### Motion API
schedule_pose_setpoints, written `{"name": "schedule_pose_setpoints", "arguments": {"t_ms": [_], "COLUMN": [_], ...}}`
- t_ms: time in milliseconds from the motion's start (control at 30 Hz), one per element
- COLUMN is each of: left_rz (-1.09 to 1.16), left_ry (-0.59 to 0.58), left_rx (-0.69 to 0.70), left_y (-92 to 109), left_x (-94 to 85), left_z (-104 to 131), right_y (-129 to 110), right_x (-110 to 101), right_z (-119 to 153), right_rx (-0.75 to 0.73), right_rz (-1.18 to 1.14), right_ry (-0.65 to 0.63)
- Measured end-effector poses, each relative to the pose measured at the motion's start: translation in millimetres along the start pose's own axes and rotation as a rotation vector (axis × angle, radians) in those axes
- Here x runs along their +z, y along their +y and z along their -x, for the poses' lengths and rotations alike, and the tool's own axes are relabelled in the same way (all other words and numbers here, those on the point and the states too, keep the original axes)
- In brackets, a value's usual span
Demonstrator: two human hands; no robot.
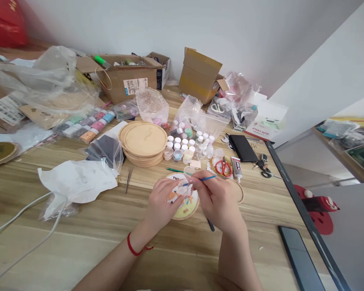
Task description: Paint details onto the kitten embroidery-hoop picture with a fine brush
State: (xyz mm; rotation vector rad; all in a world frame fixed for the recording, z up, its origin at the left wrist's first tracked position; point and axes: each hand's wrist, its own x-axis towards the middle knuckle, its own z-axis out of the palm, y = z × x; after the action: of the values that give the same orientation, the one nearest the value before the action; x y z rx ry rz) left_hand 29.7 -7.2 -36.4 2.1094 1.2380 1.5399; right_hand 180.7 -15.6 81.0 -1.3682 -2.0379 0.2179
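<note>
Blue stick (208,178) lies pinched between the fingers of the right hand (217,199), its tip at the whitish translucent piece (183,188) gripped by the left hand (163,202), above the round picture (185,211) reading "THE"; white packaging (265,119) reads "STICKY NOTE".

Bright, soft light; frame edges stretch noticeably.

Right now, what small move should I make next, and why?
Probably steady the small clear piece in the left hand and guide the blue stick slowly with the right hand. The stick's end is right by the piece, contact is hard to tell, and the decorated disc lies beneath.
</note>
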Motion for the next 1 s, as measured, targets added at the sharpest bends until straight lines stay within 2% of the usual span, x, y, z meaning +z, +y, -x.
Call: {"name": "schedule_pose_setpoints", "arguments": {"t_ms": [400, 700, 800, 900, 1000], "left_rz": [0.013, 0.002, -0.009, -0.031, -0.022], "left_ry": [0.012, 0.002, -0.014, -0.021, -0.020], "left_rx": [0.013, 0.012, -0.012, -0.027, -0.010], "left_y": [0.8, 0.8, 1.5, 1.9, 1.0], "left_x": [-0.2, -0.9, -3.0, -3.6, -1.8], "left_z": [0.3, 0.3, -1.1, -1.8, -0.7], "right_y": [0.5, 4.9, 6.5, 7.0, 7.2], "right_x": [-1.9, -4.1, -4.7, -4.1, -2.4], "right_z": [-0.5, -1.2, -1.1, -1.9, -3.0], "right_rx": [-0.003, -0.036, -0.054, -0.051, -0.057], "right_rz": [-0.081, -0.041, -0.071, -0.030, -0.038], "right_ry": [0.005, 0.032, -0.009, 0.030, -0.004]}}
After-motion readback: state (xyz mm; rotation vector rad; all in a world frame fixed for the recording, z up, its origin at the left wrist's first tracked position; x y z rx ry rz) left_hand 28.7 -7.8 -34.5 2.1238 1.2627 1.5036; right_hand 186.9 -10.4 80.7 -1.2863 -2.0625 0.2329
